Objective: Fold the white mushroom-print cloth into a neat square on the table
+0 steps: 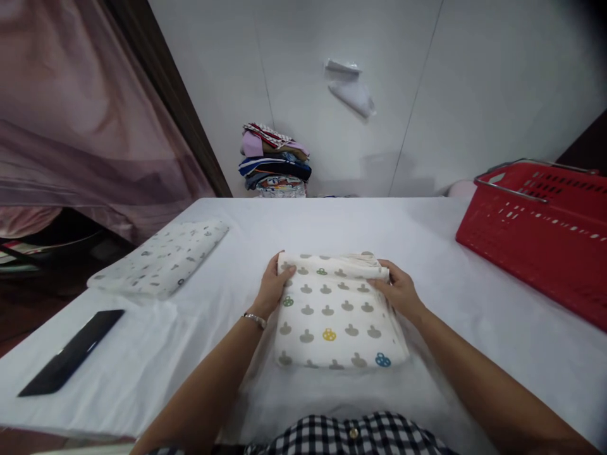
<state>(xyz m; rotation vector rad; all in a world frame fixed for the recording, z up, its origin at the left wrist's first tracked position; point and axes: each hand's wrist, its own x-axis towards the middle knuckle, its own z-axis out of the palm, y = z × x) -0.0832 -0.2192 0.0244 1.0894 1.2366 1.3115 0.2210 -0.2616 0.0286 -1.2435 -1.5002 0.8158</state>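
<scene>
A folded white cloth (334,322) with grey, green, yellow and blue mushroom-like prints lies in front of me on the white-covered table. My left hand (275,284) grips its far left corner, thumb on top and fingers behind the edge. At the far right corner my right hand (397,287) holds it the same way, thumb pressed on the upper layer. Beneath the near part of the cloth spreads a thin, whitish sheet (341,398), perhaps clear plastic; I cannot tell for sure.
Another folded printed cloth (164,259) rests at the left, with a flat black object (71,354) nearer me. On the right stands a red plastic basket (535,234) with metal handles. A stack of folded clothes (275,161) sits beyond the table's far edge, by the wall.
</scene>
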